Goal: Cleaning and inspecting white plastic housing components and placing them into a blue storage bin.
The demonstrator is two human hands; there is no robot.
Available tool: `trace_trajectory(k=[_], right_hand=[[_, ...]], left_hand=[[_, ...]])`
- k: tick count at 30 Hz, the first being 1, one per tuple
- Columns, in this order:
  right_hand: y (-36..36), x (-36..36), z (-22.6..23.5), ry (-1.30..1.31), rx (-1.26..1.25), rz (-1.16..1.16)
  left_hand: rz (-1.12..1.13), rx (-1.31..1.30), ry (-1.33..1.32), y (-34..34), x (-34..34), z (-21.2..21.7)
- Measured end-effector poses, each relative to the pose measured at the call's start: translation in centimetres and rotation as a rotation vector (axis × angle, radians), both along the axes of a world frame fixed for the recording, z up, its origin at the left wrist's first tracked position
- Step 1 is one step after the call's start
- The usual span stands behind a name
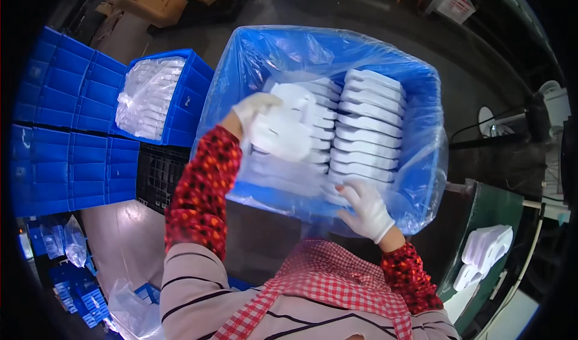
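Head view: left hand (pixel 256 108) clutches a white part (pixel 280 132) above the stacks (pixel 367 126). Right hand (pixel 367 210) lies unclenched on the bag-lined crate (pixel 421 177); the raised part could topple neighbours.

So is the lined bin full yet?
Not full: the bin holds two rows of white parts, blue liner bare near the right hand.

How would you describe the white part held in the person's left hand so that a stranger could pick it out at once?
Start at the big blue crate lined with a clear plastic bag in the middle. Inside it, white moulded parts lie in neat rows. The white part you want is the one lifted above the left row, gripped by the gloved left hand, not lying flat in a row.
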State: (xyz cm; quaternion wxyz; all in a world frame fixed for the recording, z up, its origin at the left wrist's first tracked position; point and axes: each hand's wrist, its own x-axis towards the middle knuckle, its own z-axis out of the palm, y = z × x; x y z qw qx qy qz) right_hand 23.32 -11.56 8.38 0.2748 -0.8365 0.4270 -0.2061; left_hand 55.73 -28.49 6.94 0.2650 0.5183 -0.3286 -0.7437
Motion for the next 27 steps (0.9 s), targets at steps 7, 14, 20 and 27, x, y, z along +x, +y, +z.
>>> trace_trajectory(k=[7, 14, 20, 27], right_hand=[[2.6, -3.1, -4.8, 0.145, 0.304, -0.181], [4.7, -3.1, -7.4, 0.095, 0.301, -0.555], [4.2, -2.9, -7.5, 0.190, 0.288, -0.674], [3.8, -2.8, -7.5, 0.194, 0.316, -0.684]], left_hand=[[-0.125, 0.090, -0.096, -13.2, 3.2, -6.0], [-0.801, -0.789, -1.435, -21.6, 10.7, -17.0], [-0.534, -0.604, -1.445, -16.6, 6.0, -13.5], [-0.222, -0.516, -1.283, -15.2, 7.1, -12.6]])
